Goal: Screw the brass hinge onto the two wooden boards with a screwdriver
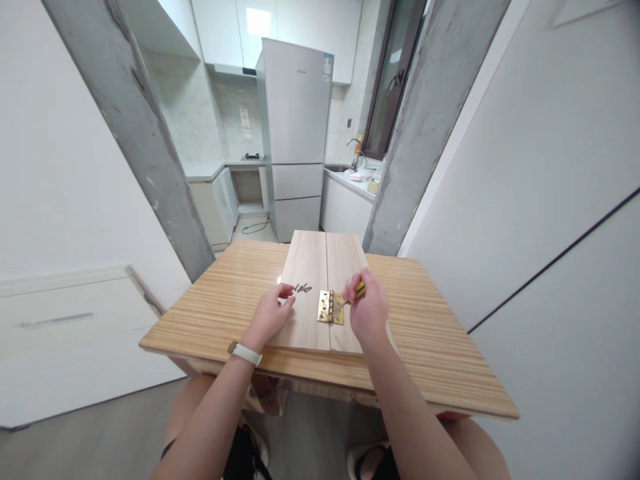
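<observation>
Two pale wooden boards (313, 267) lie side by side on a striped wooden table (440, 347). A brass hinge (331, 307) sits across the seam between them. My right hand (367, 307) is closed around a yellow-and-black screwdriver (359, 289), its tip at the hinge's right leaf. My left hand (273, 313) rests on the left board, thumb and forefinger pinched together just beside several loose screws (303, 288). Whether a screw is between those fingers cannot be told. A white watch band is on my left wrist.
A grey concrete pillar (150, 147) stands left of the table and another (425, 113) to the right. Beyond them is a kitchen with a white fridge (295, 133) and a sink counter (350, 180). A white wall runs along the right.
</observation>
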The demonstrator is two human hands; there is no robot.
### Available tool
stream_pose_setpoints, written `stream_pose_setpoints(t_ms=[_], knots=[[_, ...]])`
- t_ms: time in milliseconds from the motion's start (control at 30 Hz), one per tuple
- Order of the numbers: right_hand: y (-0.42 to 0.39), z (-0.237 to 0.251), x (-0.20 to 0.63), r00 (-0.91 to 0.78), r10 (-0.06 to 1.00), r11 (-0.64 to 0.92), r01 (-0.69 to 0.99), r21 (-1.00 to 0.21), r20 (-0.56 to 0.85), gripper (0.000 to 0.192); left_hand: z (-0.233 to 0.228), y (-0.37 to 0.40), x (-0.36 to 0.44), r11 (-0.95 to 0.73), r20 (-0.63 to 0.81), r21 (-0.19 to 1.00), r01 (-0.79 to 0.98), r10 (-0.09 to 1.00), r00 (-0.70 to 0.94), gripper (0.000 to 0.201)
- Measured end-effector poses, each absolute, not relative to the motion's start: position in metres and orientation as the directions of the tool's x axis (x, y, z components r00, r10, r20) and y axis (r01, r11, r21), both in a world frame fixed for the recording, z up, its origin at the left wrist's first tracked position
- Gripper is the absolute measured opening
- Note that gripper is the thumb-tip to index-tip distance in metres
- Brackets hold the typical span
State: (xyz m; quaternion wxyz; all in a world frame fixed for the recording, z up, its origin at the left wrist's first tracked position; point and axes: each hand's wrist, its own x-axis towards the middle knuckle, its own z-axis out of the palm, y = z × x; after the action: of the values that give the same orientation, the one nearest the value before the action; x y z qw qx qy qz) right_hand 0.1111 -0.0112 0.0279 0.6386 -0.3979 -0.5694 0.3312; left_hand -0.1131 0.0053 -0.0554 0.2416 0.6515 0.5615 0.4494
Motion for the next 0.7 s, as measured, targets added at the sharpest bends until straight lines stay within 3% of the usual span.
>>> stream_pose_setpoints(t_ms=[233, 700], knots=[[0.001, 0.019, 0.089, 0.148, 0.924, 0.379, -0.219, -0.899, 0.354, 0.037, -0.055, -0.017, -0.112, -0.246, 0.296, 0.843, 0.478, 0.955, -0.032, 0.024], [0.003, 0.013, 0.087, 0.176, 0.92, 0.388, -0.268, -0.882, 0.351, 0.042, -0.052, -0.023, -0.103, -0.25, 0.284, 0.844, 0.474, 0.959, 0.0, 0.024]])
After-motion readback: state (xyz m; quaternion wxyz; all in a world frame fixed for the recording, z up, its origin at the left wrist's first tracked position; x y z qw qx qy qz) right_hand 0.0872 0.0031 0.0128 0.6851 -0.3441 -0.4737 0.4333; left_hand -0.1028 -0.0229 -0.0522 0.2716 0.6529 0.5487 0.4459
